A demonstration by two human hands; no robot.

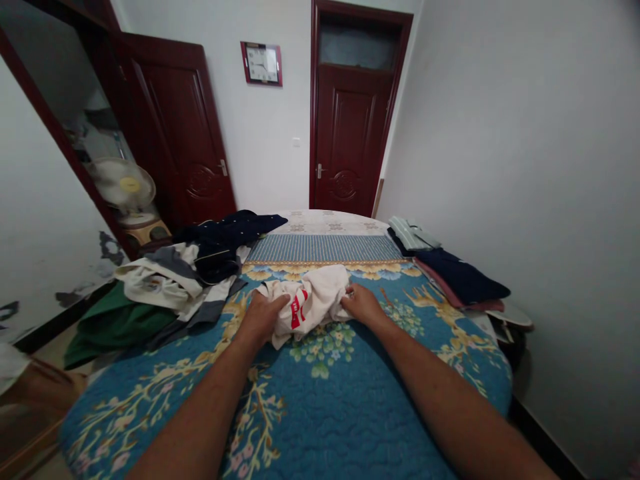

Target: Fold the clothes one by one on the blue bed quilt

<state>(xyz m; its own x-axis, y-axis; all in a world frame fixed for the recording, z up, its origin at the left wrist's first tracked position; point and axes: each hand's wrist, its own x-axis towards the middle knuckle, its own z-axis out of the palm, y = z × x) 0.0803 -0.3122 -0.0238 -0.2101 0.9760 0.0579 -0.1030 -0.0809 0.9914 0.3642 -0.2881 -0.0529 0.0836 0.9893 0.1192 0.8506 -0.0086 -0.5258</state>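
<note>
A crumpled off-white cloth garment (320, 297) with a red printed patch lies bunched over the middle of the blue flowered bedspread (350, 427). At its left end, my left hand (267, 313) grips the fabric, thumb on top and the other fingers hidden. My right hand (359, 303) pinches the garment's right edge between thumb and fingers. Between the two hands the cloth is wrinkled, and its lower left part hangs in a loose fold.
Loose clothes in navy, white, grey and green (165, 287) are heaped at the left. Folded clothes (460, 275) form stacks at the right edge. Beyond the bed are a fan (123, 185), two dark red doors (350, 127) and a wall clock (262, 64).
</note>
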